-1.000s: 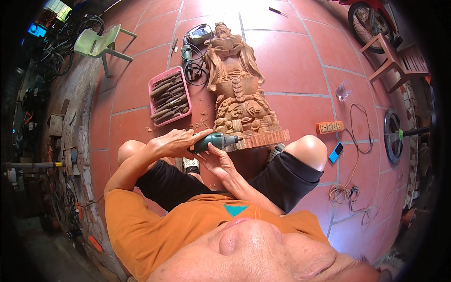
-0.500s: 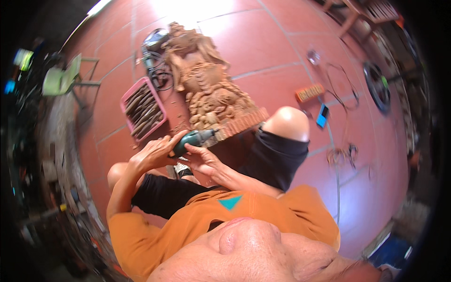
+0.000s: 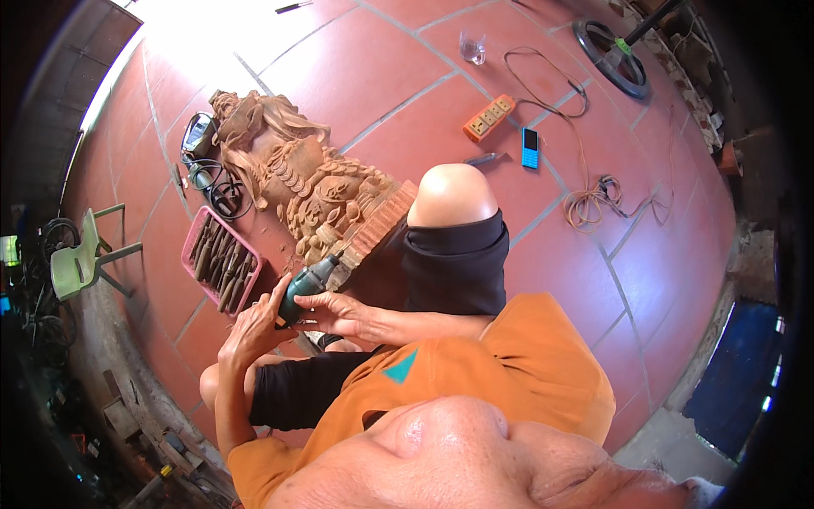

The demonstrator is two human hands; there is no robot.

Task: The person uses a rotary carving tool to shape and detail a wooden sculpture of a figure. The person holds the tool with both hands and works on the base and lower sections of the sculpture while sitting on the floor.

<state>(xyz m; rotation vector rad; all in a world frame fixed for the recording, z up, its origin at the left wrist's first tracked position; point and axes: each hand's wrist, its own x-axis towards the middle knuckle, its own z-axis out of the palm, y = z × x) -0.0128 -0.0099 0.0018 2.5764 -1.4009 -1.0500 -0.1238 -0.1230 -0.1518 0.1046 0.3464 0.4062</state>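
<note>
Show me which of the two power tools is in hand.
The green power tool, held by the left hand and right hand, tip at the wooden carving. The other power tool lies unheld on the floor.

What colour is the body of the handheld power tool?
The handheld power tool has a dark green body, best seen in the head view.

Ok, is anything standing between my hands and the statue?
Only the tool, held in your left hand and right hand, pointing at the near end of the statue. Nothing else visible is in between; the basket sits off to the left.
</note>
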